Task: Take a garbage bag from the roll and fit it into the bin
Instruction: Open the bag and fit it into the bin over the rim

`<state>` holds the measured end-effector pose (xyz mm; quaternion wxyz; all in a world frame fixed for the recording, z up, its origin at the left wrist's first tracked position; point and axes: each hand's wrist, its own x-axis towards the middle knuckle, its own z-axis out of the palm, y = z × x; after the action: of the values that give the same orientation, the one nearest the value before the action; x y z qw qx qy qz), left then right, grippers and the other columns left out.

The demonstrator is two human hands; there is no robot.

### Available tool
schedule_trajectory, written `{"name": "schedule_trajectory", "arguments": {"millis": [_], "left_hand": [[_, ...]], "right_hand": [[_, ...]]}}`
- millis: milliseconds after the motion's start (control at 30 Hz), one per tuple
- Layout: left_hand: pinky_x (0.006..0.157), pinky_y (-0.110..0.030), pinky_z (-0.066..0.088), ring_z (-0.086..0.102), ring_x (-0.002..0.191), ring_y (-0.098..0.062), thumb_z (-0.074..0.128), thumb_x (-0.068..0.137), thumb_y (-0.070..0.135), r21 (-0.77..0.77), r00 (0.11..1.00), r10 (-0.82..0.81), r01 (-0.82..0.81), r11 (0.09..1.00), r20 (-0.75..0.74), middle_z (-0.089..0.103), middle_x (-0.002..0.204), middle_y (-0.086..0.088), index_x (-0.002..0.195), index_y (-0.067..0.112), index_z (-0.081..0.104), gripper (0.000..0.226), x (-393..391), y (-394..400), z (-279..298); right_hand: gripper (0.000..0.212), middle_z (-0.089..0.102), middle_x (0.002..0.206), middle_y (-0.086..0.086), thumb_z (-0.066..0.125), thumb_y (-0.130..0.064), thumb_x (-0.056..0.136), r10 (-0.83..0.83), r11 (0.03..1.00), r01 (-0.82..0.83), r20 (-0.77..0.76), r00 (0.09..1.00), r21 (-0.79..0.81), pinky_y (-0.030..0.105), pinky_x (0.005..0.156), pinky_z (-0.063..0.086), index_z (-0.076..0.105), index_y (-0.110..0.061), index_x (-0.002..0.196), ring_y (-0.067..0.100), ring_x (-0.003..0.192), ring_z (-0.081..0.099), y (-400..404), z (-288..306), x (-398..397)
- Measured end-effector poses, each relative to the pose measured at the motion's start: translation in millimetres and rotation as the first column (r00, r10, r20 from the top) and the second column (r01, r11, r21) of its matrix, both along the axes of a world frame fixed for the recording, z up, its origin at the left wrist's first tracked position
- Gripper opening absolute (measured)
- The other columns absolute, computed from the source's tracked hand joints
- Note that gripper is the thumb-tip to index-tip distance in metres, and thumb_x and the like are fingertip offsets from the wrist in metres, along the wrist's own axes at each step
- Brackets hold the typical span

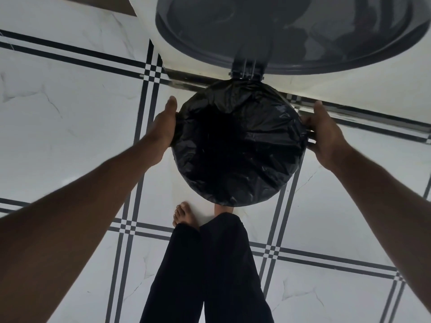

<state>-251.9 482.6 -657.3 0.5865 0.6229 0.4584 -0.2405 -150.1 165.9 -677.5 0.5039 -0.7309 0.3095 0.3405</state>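
We find no readable text, label, brand, number or sign anywhere in view. Black garbage bag (238, 145): plain plastic, no print visible. Raised bin lid (291, 31): dark, unmarked underside. Floor tiles (70, 113): only black stripe pattern, no lettering.

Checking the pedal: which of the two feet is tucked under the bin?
The foot nearer the right hand's side: only a sliver shows beneath the bagged bin. The other foot lies fully visible, toes clear of it.
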Motion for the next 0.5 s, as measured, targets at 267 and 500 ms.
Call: {"name": "schedule_trajectory", "arguments": {"millis": [267,500], "left_hand": [[0.094,-0.036,0.045,0.059,0.085,-0.017,0.02,0.102,0.056,0.076,0.999,-0.032,0.031,0.997,0.012,0.062,0.083,-0.001,0.075,0.019,0.058,0.06,2.0,4.1,-3.1],[0.077,-0.029,0.044,0.062,0.095,-0.021,0.025,0.102,0.044,0.246,0.999,0.02,-0.026,0.969,0.026,0.068,0.099,-0.003,0.089,0.016,0.068,0.052,-2.3,3.0,1.7]], "right_hand": [[0.088,0.071,0.121,0.018,0.041,-0.076,0.086,0.033,0.998,-0.028,-0.072,0.997,0.058,0.046,0.107,0.048,0.064,0.002,0.118,0.033,0.112,0.068,9.8,6.9,0.4],[0.045,0.062,0.078,-0.002,0.036,-0.047,0.101,-0.182,0.981,0.189,0.132,0.974,-0.042,0.024,0.061,0.045,0.063,-0.018,0.08,0.011,0.063,0.056,24.1,16.9,-9.3]]}}
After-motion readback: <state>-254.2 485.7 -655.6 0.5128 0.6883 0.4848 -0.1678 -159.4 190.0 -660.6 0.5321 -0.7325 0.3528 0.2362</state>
